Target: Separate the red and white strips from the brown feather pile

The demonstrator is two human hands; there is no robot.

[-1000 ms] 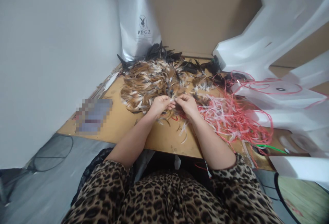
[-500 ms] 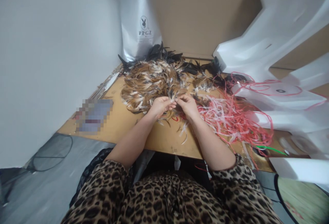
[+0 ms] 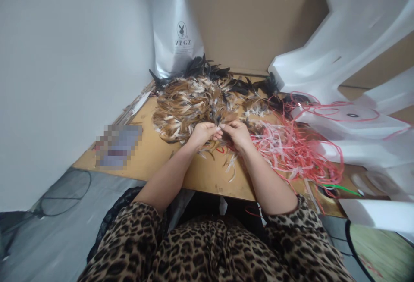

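Fanning just beyond both hands (image 3: 202,134), pinched close together on their ends, brown feathers (image 3: 224,115)

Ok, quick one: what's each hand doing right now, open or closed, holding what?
Left hand: closed, pinching feathers by their base.
Right hand: closed in a pinch at the same spot; its exact grip is too small to tell.
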